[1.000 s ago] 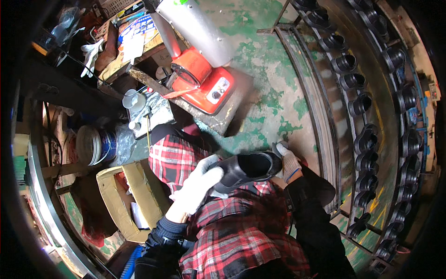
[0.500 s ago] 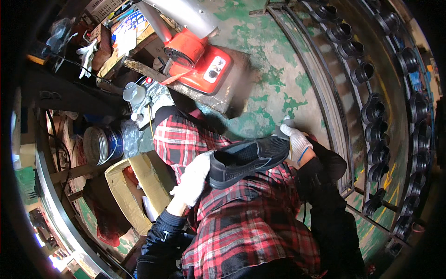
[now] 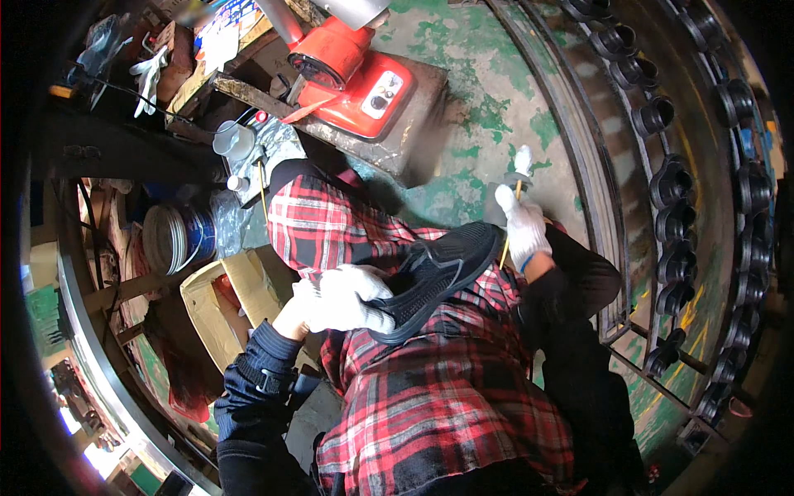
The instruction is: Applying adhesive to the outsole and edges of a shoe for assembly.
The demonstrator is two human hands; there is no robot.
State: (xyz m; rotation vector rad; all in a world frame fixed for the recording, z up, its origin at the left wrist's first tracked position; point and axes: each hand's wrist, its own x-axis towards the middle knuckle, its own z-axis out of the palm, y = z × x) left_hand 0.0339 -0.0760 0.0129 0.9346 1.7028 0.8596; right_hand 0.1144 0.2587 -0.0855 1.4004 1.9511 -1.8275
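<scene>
A black slip-on-style shoe (image 3: 447, 269) with a mesh upper lies tilted over my lap, toe up to the right. My left hand (image 3: 339, 302), in a white knit glove, is closed round its heel end. My right hand (image 3: 527, 231), also gloved, is just beyond the toe and closed on a thin yellow-handled brush (image 3: 517, 192). The brush slants upward through the fingers, with a grey piece near its upper end. Whether the white part above that piece is a gloved fingertip or the brush's tip, I cannot tell.
Racks of black shoes (image 3: 674, 182) stand to the right. Ahead is a red machine (image 3: 364, 103) on a block. At the left are a clear cup (image 3: 234, 142), a small white bottle (image 3: 237, 183), another yellow stick (image 3: 264, 194), a bucket (image 3: 169, 240) and an open cardboard box (image 3: 248, 281).
The shoe has turned, its toe swinging up and away and its heel toward me. My left hand moved slightly left and nearer. My right hand rose off the toe, and the brush now shows clearly.
</scene>
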